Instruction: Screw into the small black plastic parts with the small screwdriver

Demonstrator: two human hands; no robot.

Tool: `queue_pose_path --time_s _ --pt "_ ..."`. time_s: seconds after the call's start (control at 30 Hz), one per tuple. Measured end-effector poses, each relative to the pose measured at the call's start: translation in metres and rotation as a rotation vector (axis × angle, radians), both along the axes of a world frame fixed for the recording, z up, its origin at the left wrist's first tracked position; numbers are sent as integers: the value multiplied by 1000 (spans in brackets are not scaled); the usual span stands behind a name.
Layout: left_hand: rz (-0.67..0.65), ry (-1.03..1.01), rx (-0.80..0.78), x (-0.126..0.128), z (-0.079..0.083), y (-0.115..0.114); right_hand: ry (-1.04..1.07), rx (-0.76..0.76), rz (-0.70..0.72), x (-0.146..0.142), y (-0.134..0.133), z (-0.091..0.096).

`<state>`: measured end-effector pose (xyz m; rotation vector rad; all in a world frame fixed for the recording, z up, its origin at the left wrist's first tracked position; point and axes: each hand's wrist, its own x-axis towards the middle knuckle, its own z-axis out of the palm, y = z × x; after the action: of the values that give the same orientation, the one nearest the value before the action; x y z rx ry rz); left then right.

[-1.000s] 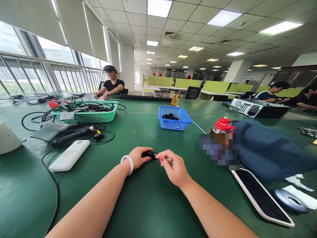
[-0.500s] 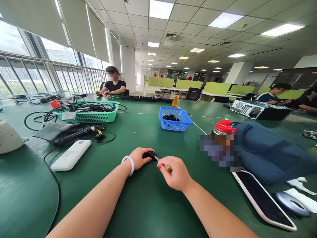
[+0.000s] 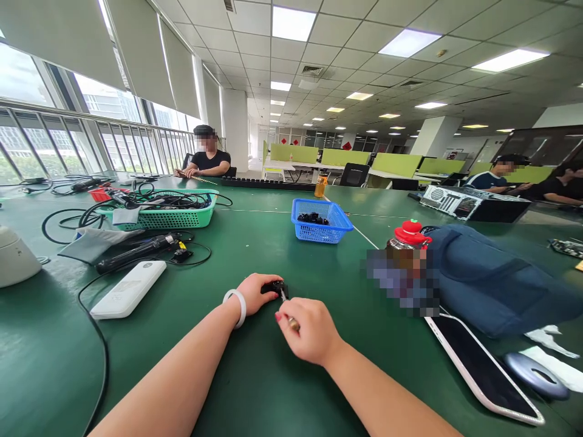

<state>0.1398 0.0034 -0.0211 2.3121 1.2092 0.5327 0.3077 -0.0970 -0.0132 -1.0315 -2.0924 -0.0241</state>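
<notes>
On the green table, my left hand, with a white band at the wrist, is closed around a small black part. Its exact kind is too small and too covered to make out. My right hand grips a small screwdriver with a thin metal shaft and a brownish-gold handle end. The shaft's tip meets the black part at its right end. Beyond my hands stands a blue plastic basket with small black pieces in it.
To the left are a white power bank, a black cable and a green basket of cables. At right lie a dark blue bag, a red-lidded bottle, a phone or tablet and a mouse. A person sits across.
My right hand has shifted slightly left and down, and the screwdriver now stands at a steeper angle to the black part. My left hand keeps its hold on the part.
</notes>
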Motion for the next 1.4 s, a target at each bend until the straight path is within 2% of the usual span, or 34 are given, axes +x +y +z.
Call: queue_pose_path --time_s 0.13,0.2,0.27,0.4,0.5,0.73,1.03,1.23,1.3,1.4 --pt "13 30 30 -2 -4 2 357 -251 -8 24 11 9" --pt "13 37 34 -3 -5 3 391 -273 5 29 13 7" --pt "8 29 29 -2 -5 2 267 -177 11 25 11 1" --pt "6 1 14 0 -2 0 -178 201 -7 -4 0 -14" --pt "14 8 10 1 0 -2 -278 346 -48 -18 -4 -20" --pt "12 -2 -6 1 1 -2 -192 313 -66 -4 0 -13" --pt "7 -26 -2 0 -2 1 -238 402 -56 -9 0 -18" --pt "-50 -49 2 -1 -4 1 -206 451 -91 -5 4 -11" --pt "-46 -43 -3 -1 -4 0 -145 428 -69 -2 3 -7" --pt "-12 -14 -1 -1 -4 0 -10 311 -2 2 -1 -5"
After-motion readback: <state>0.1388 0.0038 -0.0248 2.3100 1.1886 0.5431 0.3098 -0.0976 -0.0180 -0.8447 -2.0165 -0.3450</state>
